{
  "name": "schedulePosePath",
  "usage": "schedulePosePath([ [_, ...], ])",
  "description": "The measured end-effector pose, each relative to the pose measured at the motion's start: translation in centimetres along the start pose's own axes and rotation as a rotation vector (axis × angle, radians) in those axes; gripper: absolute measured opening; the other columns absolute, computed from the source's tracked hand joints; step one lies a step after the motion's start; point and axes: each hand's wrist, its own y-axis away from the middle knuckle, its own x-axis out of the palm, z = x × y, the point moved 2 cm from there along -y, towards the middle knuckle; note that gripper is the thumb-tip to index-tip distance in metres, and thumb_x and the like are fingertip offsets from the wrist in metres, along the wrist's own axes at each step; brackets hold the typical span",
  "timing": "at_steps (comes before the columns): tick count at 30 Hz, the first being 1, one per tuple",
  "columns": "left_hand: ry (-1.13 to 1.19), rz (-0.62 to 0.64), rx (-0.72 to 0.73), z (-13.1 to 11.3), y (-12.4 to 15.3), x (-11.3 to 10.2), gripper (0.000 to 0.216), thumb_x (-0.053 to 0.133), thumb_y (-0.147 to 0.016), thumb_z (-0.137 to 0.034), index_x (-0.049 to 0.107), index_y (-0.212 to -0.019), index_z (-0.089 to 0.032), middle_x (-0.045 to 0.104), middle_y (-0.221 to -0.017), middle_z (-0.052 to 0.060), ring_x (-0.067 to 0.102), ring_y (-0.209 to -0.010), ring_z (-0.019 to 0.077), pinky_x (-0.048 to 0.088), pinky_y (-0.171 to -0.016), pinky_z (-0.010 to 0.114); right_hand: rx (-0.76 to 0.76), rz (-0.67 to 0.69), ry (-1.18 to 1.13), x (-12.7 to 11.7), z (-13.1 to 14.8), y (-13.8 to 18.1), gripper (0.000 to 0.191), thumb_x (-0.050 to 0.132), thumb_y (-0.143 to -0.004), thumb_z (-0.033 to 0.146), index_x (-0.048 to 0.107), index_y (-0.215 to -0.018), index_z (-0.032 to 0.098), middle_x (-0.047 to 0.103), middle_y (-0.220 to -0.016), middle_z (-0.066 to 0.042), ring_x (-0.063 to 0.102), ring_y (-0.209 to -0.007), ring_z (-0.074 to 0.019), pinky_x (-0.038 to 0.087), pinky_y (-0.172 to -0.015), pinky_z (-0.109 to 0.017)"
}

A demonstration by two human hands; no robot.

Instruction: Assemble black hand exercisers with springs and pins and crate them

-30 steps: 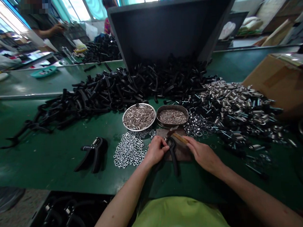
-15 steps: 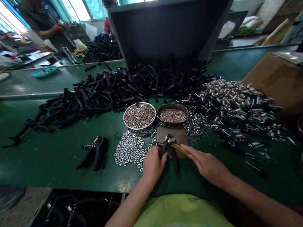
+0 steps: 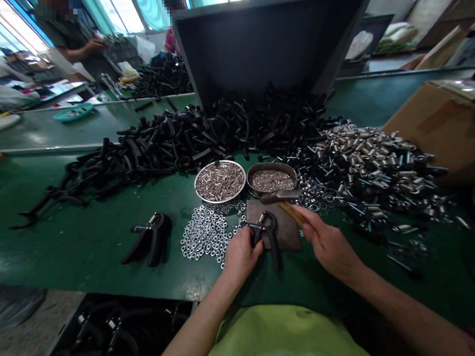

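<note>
My left hand point(image 3: 243, 253) is closed around one handle of a black hand grip exerciser point(image 3: 271, 236), whose spring end lies on a square metal plate point(image 3: 290, 238). In my right hand point(image 3: 329, 247) is the wooden handle of a hammer point(image 3: 291, 210). Its metal head is raised over the back of the plate, apart from the hand grip. Left of my hands rests another black hand grip point(image 3: 152, 238) with a metal spring. Beside the plate lies a heap of small silver rings point(image 3: 204, 233). Behind it stand a round dish of metal pins point(image 3: 197, 189) and an oval tin of small metal parts point(image 3: 250, 191).
Black handles point(image 3: 174, 144) are heaped across the back, spilling from a tilted grey bin point(image 3: 264, 47). Springs and bolts point(image 3: 361, 163) pile up at right, near a cardboard box point(image 3: 434, 132). Below the table edge, a container holds more hand grips point(image 3: 95, 333). A person point(image 3: 81, 48) stands far left.
The hammer has risen off the hand grip, its head moving up and back as my right hand lifted slightly to the right. My left hand keeps its hold on the hand grip.
</note>
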Motion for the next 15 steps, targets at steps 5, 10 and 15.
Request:
schedulePosePath([
  [5, 0.004, 0.021, 0.017, -0.1, -0.6, -0.7, 0.011, 0.060, -0.076, -0.027, 0.054, -0.081, -0.019, 0.063, -0.077, 0.004, 0.058, -0.070, 0.0181, 0.036, -0.059, 0.027, 0.068, 0.209, 0.121, 1.2, -2.0, -0.7, 0.040, 0.032, -0.095, 0.028, 0.047, -0.132, 0.025, 0.068, -0.113, -0.006, 0.069, -0.090, -0.0236, 0.055, -0.073, -0.035],
  [10, 0.019, -0.135, -0.065, 3.9, -0.8, -6.0, 0.011, 0.058, -0.078, -0.030, 0.058, -0.081, -0.020, 0.064, -0.076, 0.002, 0.058, -0.069, 0.0161, 0.038, -0.061, 0.025, -0.034, -0.023, 0.248, 0.5, -5.6, 2.9, 0.043, 0.032, -0.095, 0.035, 0.047, -0.133, 0.022, 0.067, -0.116, -0.007, 0.069, -0.086, -0.0233, 0.054, -0.066, -0.032],
  [15, -0.203, -0.419, -0.345, 13.7, 1.9, -14.3, 0.029, 0.050, -0.081, -0.040, 0.064, -0.094, -0.018, 0.067, -0.093, 0.007, 0.061, -0.084, 0.0226, 0.044, -0.070, 0.030, -0.099, -0.194, 0.548, -0.3, -10.3, 8.4, 0.042, 0.041, -0.092, 0.039, 0.051, -0.132, 0.029, 0.072, -0.097, -0.004, 0.066, -0.069, -0.0206, 0.042, -0.052, -0.031],
])
